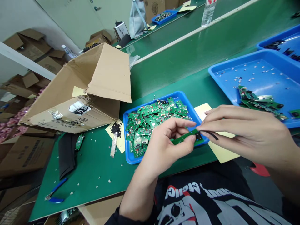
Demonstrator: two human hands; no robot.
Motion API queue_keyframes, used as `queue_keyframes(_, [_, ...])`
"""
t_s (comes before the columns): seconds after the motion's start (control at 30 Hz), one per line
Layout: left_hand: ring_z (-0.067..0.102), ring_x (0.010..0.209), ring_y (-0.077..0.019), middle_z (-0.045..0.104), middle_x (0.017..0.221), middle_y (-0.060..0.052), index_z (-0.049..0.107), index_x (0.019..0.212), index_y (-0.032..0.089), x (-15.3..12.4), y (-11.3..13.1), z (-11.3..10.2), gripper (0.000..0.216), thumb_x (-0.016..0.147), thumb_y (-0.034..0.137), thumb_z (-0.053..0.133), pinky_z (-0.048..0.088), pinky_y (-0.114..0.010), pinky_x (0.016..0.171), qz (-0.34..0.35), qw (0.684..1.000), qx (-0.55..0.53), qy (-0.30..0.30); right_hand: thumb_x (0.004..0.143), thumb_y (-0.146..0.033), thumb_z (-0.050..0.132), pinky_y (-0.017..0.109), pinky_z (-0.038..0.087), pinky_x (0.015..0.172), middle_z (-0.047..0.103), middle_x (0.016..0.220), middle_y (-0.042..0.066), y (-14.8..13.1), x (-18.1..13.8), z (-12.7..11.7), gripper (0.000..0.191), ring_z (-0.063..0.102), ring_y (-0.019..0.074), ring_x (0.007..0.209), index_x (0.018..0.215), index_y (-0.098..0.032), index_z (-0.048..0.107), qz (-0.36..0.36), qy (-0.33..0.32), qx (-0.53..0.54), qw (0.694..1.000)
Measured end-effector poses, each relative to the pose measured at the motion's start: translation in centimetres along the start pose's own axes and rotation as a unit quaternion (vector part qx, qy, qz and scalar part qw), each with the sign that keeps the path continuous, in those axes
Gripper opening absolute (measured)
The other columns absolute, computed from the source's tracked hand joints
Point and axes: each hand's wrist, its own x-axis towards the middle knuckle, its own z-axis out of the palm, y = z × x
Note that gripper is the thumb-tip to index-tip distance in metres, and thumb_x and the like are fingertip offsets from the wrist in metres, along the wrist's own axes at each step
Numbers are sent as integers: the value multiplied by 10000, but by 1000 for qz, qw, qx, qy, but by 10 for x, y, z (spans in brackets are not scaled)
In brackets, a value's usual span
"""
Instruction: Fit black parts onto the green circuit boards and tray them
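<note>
My left hand (167, 142) pinches a narrow green circuit board (185, 137) between thumb and fingers, just above the near right corner of a small blue tray (127, 156). That tray is heaped with several green circuit boards (150, 120). My right hand (246, 131) reaches in from the right, its fingertips closed on a small black part (199, 135) at the board's right end. A thin black strip (212, 135) shows under its fingers.
A large open cardboard box (93, 90) lies on its side at the left of the green bench. A bigger blue tray (257, 75) with a few boards stands at the right. Yellow paper (220, 150), black bits (116, 128), blue-handled pliers (55, 193) and a water bottle (208, 12) lie around.
</note>
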Motion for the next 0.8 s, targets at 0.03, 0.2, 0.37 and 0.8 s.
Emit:
queue_keyframes(0.03, [559,642,-103,631,739,6,691,926,170,1,0,-1,166,767,160,737,465,-222,562,-2,1000,2,-4,943,-104,565,305,575,638,711,830,4,-1,0,0,192,687,151,701,951,-274,655,-6,2,-8,1000])
queue_keyframes(0.2, [530,603,-81,594,689,54,590,1007,188,3,4,-6,319,744,110,753,430,-210,584,-38,998,-17,-37,925,-83,598,322,587,644,722,872,44,-7,-8,6,203,700,177,743,970,-244,714,-17,34,-96,995])
queue_keyframes(0.37, [521,584,-81,548,668,64,551,981,198,4,7,-12,300,747,112,718,422,-217,564,-49,995,-9,-85,936,-152,636,319,633,722,745,1102,88,-3,-11,8,343,745,208,866,1270,-219,672,20,23,-82,996])
queue_keyframes(0.8, [632,919,-157,645,967,-40,571,974,195,4,1,-5,184,815,127,632,539,-294,844,76,993,90,-10,896,-156,686,292,638,642,766,877,23,-4,-9,20,152,744,180,744,1014,-251,701,84,78,58,992])
